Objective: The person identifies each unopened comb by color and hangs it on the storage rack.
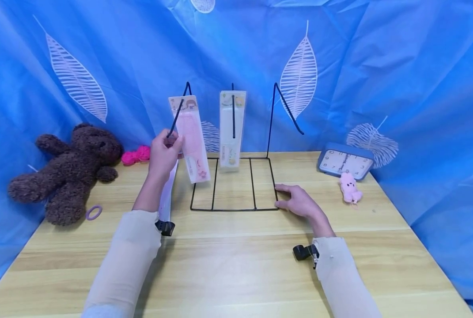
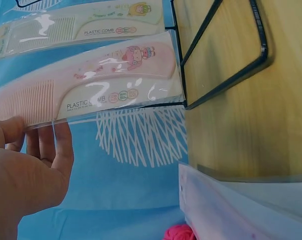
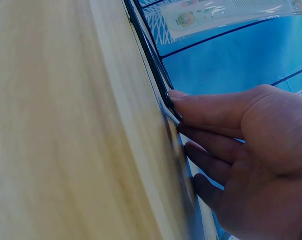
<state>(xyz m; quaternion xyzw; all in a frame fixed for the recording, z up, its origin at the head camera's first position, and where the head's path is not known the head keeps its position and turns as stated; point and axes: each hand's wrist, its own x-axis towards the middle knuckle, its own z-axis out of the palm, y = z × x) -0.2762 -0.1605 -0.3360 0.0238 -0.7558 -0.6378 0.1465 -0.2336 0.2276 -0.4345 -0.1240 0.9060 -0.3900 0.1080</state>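
Observation:
My left hand (image 1: 165, 152) pinches the edge of a pink plastic comb in a clear package (image 1: 192, 145), thumb on one side and fingers on the other in the left wrist view. The top of that package is on the left hook of a black wire rack (image 1: 233, 210). From the middle hook hangs a second packaged comb (image 1: 229, 152), pale green-white. The right hook (image 1: 289, 108) bears nothing. At the rack's front right base corner, my right hand (image 1: 297, 201) grips the wire between thumb and fingers, as the right wrist view (image 3: 251, 140) shows.
A brown teddy bear (image 1: 77, 170), a purple ring (image 1: 94, 212) and a bright pink item (image 1: 136, 155) lie on the left. Behind my left forearm is a pale flat package (image 1: 166, 198). A blue clock (image 1: 346, 160) and small pink plush (image 1: 350, 187) stand on the right.

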